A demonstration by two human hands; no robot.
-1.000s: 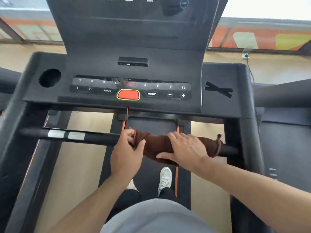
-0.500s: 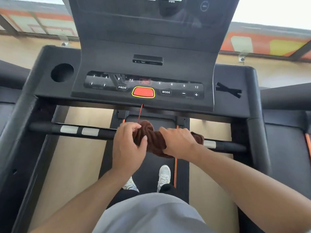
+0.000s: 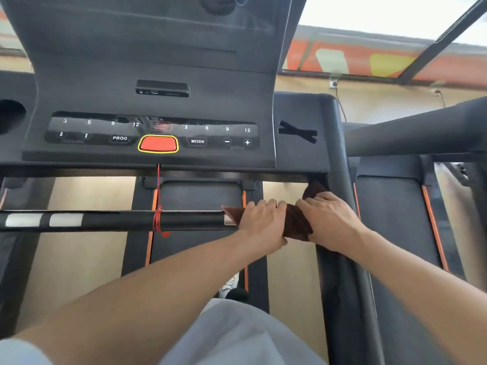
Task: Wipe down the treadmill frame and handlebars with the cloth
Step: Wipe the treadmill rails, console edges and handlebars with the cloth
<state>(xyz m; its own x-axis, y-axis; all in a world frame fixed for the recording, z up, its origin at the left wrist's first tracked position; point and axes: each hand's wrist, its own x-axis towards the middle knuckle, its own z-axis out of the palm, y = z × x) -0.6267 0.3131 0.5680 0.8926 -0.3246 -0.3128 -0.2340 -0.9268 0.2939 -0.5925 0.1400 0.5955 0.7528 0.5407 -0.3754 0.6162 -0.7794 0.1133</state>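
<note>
A brown cloth is wrapped around the right end of the black crossbar handlebar of the treadmill. My left hand grips the cloth and bar from above. My right hand clasps the cloth just to the right, close to the right side frame post. A corner of the cloth sticks up near the post, under the console. The bar's left part shows two silver sensor strips and a red safety cord tied around it.
The console with a red stop button hangs above the bar. The belt lies below, with my shoe on it. Another treadmill stands right. A cup holder is at far left.
Both hands slid the cloth rightward along the handlebar, from its middle to its right end by the post. The red cord is now uncovered on the bar.
</note>
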